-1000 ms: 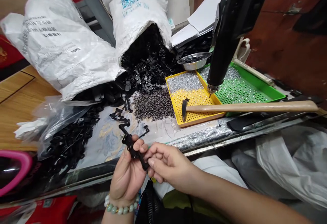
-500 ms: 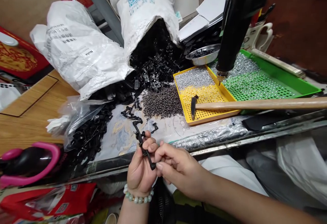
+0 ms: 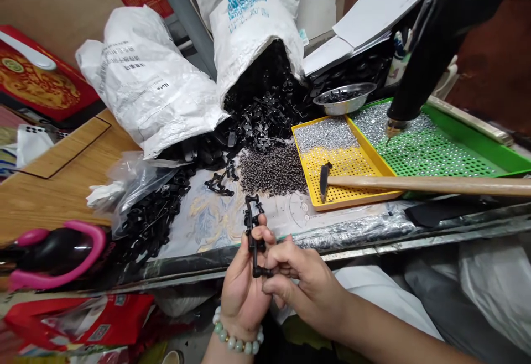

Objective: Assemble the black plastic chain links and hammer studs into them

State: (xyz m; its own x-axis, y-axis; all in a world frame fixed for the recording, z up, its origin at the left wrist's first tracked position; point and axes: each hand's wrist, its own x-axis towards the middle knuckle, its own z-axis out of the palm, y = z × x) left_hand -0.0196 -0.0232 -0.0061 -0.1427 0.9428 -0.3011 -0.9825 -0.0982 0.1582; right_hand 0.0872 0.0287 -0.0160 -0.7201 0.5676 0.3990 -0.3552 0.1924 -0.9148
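Note:
A black jointed plastic part (image 3: 254, 250) stands between the fingers of my left hand (image 3: 244, 292), which wears a bead bracelet (image 3: 237, 344). My right hand (image 3: 301, 281) pinches the lower end of that same part between thumb and index finger. What else may lie inside my right fingers is hidden. Just beyond my fingertips, similar black parts (image 3: 219, 184) rest on the work surface (image 3: 215, 214). Beside them spreads a heap of small dark metal pieces (image 3: 274, 170).
A hammer (image 3: 415, 183) lies across the yellow perforated tray (image 3: 357, 201). Behind it stand a green tray (image 3: 477, 154) and a metal bowl (image 3: 344, 101). A black machine arm (image 3: 418, 71) points down at right. White sacks (image 3: 257, 26) and black parts (image 3: 157, 214) fill the left.
The view has shifted, so the bench things appear farther right. The black part has turned more upright in my left hand, its lower end now bent toward my right fingers.

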